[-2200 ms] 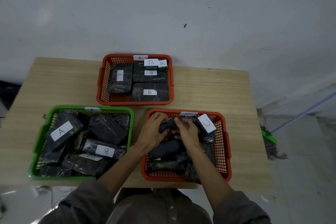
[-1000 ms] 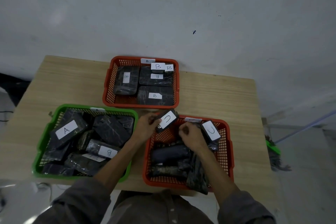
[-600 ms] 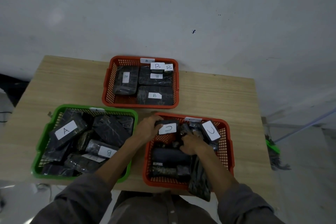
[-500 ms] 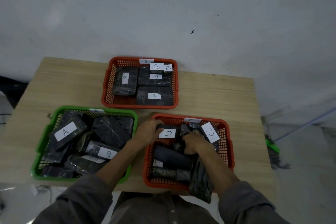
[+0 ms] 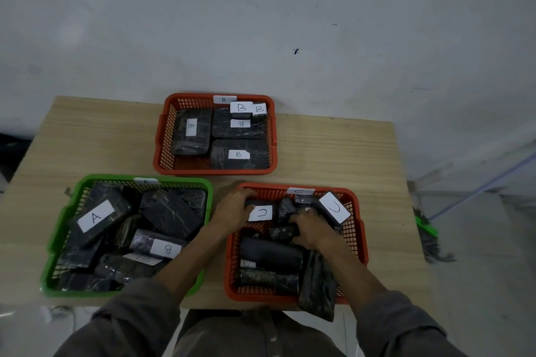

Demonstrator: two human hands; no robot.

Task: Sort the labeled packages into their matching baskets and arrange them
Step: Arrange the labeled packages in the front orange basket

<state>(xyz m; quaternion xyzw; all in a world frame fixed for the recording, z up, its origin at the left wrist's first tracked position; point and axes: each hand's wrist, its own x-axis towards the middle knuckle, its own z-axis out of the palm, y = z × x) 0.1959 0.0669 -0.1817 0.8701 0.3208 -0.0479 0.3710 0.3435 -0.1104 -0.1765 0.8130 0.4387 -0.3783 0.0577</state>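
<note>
While both hands are working inside the near orange basket (image 5: 356,240), the left hand (image 5: 232,211) is gripping a C-labeled package (image 5: 261,211) at its far-left corner, and the right hand (image 5: 311,232) is curling around a small black package (image 5: 284,232) beside it.

Light wood worktop (image 5: 333,151) vs. grey-white wall (image 5: 261,23) w/ small dark mark (image 5: 295,51). Mop w/ green head (image 5: 427,230) on floor (image 5: 478,284) at right.
</note>
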